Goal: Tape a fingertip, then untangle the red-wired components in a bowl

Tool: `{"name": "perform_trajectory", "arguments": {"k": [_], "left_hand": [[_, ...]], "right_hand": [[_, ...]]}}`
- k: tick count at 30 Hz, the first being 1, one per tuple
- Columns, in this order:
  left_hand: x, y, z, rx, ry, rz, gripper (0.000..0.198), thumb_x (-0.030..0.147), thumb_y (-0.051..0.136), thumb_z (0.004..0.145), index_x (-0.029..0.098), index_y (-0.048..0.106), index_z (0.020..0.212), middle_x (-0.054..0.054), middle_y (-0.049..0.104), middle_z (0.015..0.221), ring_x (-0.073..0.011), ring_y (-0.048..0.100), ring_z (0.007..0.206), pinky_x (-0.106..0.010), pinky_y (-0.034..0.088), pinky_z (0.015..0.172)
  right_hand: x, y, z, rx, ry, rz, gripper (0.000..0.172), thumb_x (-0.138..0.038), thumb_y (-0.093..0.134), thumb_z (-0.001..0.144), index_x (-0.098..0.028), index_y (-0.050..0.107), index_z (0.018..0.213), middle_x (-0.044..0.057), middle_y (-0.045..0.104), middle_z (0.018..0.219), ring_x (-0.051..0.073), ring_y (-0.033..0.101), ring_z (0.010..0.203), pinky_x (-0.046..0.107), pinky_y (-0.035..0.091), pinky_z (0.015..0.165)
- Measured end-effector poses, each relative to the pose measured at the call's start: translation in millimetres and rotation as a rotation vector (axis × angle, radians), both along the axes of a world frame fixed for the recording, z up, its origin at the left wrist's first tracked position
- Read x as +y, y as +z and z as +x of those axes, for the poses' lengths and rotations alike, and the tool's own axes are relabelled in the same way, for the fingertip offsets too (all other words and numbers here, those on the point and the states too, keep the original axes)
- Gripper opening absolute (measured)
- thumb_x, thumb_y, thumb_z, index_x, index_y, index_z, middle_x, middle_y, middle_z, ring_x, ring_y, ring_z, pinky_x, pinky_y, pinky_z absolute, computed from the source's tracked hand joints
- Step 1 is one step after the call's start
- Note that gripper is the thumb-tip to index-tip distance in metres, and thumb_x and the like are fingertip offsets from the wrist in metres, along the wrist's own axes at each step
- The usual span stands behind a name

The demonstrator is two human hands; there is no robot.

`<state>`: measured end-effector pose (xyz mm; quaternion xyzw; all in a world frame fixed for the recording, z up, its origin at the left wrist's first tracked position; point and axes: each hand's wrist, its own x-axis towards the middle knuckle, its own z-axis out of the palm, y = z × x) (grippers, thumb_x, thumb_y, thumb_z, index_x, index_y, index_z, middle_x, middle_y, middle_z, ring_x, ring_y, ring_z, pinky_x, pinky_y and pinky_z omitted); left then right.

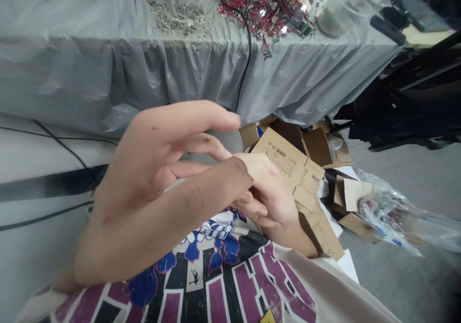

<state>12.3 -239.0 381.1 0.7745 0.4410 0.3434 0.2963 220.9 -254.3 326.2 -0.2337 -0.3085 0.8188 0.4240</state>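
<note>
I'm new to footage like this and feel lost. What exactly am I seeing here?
No machine here: these are a person's own bare hands. The single picture comes from a camera worn on their head, looking forward and down, so their printed shirt shows below.

The left hand is curved with nothing visible in it. It partly covers the right hand, so I can't tell whether that one holds anything.

Ahead, a table with a grey cover bears tangled red wires and clear plastic containers. Cardboard boxes lie below.
</note>
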Motion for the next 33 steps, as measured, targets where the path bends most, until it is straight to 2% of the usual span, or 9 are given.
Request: {"name": "perform_trajectory", "arguments": {"k": [3,7,13,17,22,25,28,30,33], "left_hand": [[1,-3.3,-1,0.134,-0.042,0.084,0.005,0.037,0.079,0.092,0.033,0.081,0.094,0.008,0.066,0.144,-0.0129,0.078,0.095,-0.027,0.072,0.094],[-1,-0.9,3,0.128,0.012,0.098,0.009,0.042,0.078,0.093,0.035,0.082,0.090,0.010,0.067,0.139,-0.0090,0.078,0.091,-0.024,0.071,0.094],[-4,2.3,12,0.057,0.067,0.008,0.011,0.044,0.081,0.088,0.035,0.081,0.095,0.007,0.071,0.132,-0.0090,0.080,0.088,-0.019,0.071,0.083],[0,3.5,15,0.006,0.172,-0.148,0.034,0.045,0.087,0.079,0.037,0.079,0.111,0.004,0.078,0.116,-0.0150,0.082,0.085,-0.018,0.071,0.069],[6,6.7,15,0.035,0.071,-0.111,0.040,0.050,0.083,0.083,0.041,0.079,0.122,0.004,0.079,0.120,-0.0160,0.082,0.080,-0.020,0.070,0.061],[3,11.1,22,-0.021,0.139,-0.126,0.030,0.047,0.080,0.085,0.040,0.082,0.114,0.004,0.078,0.123,-0.0130,0.078,0.076,-0.018,0.067,0.057],[-3,13.2,31,-0.138,0.250,-0.244,0.026,0.043,0.079,0.086,0.038,0.082,0.111,0.004,0.077,0.117,-0.0108,0.075,0.073,-0.017,0.065,0.055],[-5,11.5,34,-0.168,0.258,-0.310,0.023,0.044,0.079,0.085,0.037,0.082,0.108,0.003,0.077,0.113,-0.0117,0.074,0.074,-0.018,0.065,0.055],[-7,5.0,30,-0.161,0.220,-0.310,0.013,0.045,0.078,0.086,0.032,0.079,0.086,0.003,0.075,0.114,-0.0113,0.072,0.076,-0.018,0.063,0.055]], "right_hand": [[0,-0.3,-1,-0.033,-0.003,-0.001,0.039,-0.050,0.072,0.100,-0.017,0.063,0.083,-0.010,0.049,0.056,0.000,0.024,0.034,0.014,0.019,0.033],[0,2.6,-3,-0.045,-0.011,-0.012,0.038,-0.048,0.072,0.101,-0.017,0.063,0.081,-0.010,0.048,0.054,0.001,0.024,0.034,0.014,0.019,0.033],[-1,7.4,-3,0.017,-0.049,0.025,0.034,-0.031,0.062,0.109,-0.016,0.064,0.079,-0.010,0.047,0.051,0.000,0.026,0.033,0.013,0.018,0.034],[-2,6.5,-3,0.010,-0.056,0.016,0.033,-0.030,0.063,0.109,-0.015,0.065,0.079,-0.010,0.049,0.053,0.000,0.025,0.032,0.012,0.019,0.034],[-3,3.7,-3,-0.049,-0.076,-0.002,0.031,-0.034,0.066,0.107,-0.016,0.067,0.081,-0.008,0.053,0.058,0.000,0.024,0.034,0.012,0.019,0.033],[-3,3.9,-3,-0.053,-0.073,0.008,0.034,-0.037,0.065,0.107,-0.016,0.067,0.081,-0.008,0.053,0.057,-0.001,0.024,0.033,0.013,0.018,0.034],[-2,5.1,-3,-0.024,-0.072,0.010,0.034,-0.034,0.064,0.108,-0.016,0.067,0.080,-0.008,0.053,0.057,-0.001,0.025,0.033,0.013,0.018,0.034],[-2,5.2,-3,-0.019,-0.067,0.010,0.035,-0.035,0.064,0.108,-0.015,0.067,0.079,-0.008,0.052,0.056,-0.001,0.025,0.033,0.014,0.018,0.034],[-2,3.3,-4,-0.014,-0.078,0.034,0.040,-0.038,0.066,0.108,-0.015,0.064,0.076,-0.009,0.049,0.053,-0.001,0.024,0.033,0.016,0.016,0.035]]}}
